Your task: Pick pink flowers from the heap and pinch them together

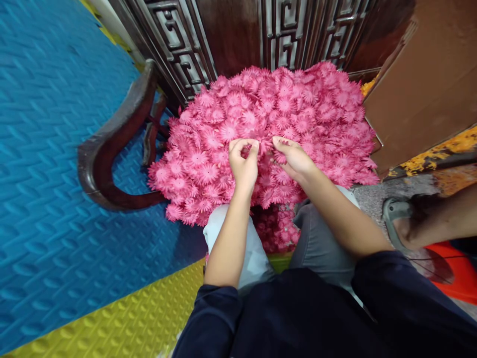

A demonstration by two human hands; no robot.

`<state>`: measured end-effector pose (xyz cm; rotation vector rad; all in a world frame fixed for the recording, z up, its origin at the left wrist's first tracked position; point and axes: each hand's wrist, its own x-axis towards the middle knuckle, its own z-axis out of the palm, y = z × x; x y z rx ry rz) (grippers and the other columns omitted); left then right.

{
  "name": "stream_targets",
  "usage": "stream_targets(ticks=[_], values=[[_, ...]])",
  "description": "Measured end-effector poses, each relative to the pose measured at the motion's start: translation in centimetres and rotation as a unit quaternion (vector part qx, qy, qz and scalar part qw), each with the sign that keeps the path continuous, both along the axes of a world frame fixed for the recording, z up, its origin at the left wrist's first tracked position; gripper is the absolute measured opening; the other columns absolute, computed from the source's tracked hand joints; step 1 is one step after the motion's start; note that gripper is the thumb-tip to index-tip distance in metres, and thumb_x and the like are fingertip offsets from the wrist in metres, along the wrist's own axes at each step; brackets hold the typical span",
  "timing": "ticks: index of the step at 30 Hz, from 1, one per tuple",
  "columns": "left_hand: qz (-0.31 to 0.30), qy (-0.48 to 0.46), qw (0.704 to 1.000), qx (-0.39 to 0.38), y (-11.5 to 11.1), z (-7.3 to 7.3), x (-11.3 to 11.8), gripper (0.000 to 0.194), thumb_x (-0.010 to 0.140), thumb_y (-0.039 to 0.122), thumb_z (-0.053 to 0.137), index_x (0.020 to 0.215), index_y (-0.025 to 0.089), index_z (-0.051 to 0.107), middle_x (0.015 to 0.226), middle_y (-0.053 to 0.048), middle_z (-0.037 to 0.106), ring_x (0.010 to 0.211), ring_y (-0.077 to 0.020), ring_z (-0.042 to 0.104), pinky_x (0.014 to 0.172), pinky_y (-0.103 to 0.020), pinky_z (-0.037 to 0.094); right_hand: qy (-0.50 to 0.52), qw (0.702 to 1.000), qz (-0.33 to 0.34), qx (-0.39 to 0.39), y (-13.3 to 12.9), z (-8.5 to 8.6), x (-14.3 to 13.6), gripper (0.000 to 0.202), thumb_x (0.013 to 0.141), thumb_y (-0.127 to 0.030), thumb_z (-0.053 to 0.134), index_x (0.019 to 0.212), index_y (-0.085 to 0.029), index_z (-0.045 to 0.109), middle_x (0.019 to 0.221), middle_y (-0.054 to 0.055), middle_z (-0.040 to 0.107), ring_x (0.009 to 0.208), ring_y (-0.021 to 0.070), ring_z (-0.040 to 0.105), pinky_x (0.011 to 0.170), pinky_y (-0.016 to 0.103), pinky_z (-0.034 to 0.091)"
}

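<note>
A large heap of pink artificial flowers [208, 171] spreads in front of me and reaches up to my knees. Over its middle, my left hand [244, 161] is closed, thumb and forefinger pinched at the edge of one pink flower [265, 145]. My right hand [294, 156] is closed too, thumb against the fingers at the other side of that flower. Pink petals show beneath the right fingers. The exact grip on the flower is partly hidden, since its colour blends with the heap behind.
A dark curved wooden armrest [97, 164] stands left on the blue textured mat [44, 174]. Behind the heap rises a carved wooden panel [238, 40]. At right are a brown cardboard sheet [428, 84], orange-yellow flowers [443, 149], another person's sandalled foot [402, 228] and a red plastic object [456, 283].
</note>
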<state>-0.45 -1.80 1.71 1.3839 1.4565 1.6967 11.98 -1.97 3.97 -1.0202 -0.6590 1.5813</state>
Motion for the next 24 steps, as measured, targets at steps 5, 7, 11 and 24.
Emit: stream_targets(ticks=[5,7,11,24], values=[[0.127,0.06,0.989,0.042,-0.3,0.4,-0.1,0.011,0.084,0.014,0.061,0.076,0.019,0.056,0.09,-0.003,0.052,0.091,-0.0159,0.054,0.086,-0.028,0.045,-0.006,0.998,-0.042,-0.055,-0.2,0.7,-0.6,0.019,0.088,-0.018,0.059,0.07,-0.019,0.055,0.059,-0.007,0.056,0.055,0.0049,0.053,0.052,0.019,0.039],[0.151,0.073,0.984,0.054,-0.5,0.6,0.1,0.01,0.086,0.017,0.06,0.077,0.02,0.055,0.093,-0.004,0.05,0.097,-0.0173,0.053,0.09,-0.03,0.044,-0.004,0.997,-0.053,-0.057,-0.3,0.7,-1.0,0.019,0.088,-0.016,0.059,0.07,-0.019,0.054,0.059,-0.007,0.054,0.055,0.0045,0.054,0.051,0.018,0.038],[0.228,0.054,0.971,0.051,0.0,0.8,-1.0,0.014,0.093,0.019,0.049,0.079,0.022,0.048,0.093,-0.004,0.049,0.096,-0.0172,0.052,0.092,-0.031,0.043,-0.012,0.996,-0.072,-0.054,0.5,-0.3,-0.2,0.019,0.087,-0.022,0.062,0.071,-0.021,0.053,0.061,-0.006,0.053,0.052,0.0062,0.05,0.048,0.02,0.039],[0.111,0.178,0.978,0.02,-1.2,1.2,-0.2,0.009,0.082,0.033,0.069,0.084,0.024,0.067,0.099,-0.005,0.057,0.108,-0.0259,0.051,0.104,-0.043,0.033,0.019,0.999,0.003,-0.036,0.3,-0.3,0.4,0.007,0.082,-0.023,0.066,0.079,-0.021,0.061,0.071,-0.006,0.063,0.061,0.0066,0.057,0.054,0.02,0.042]])
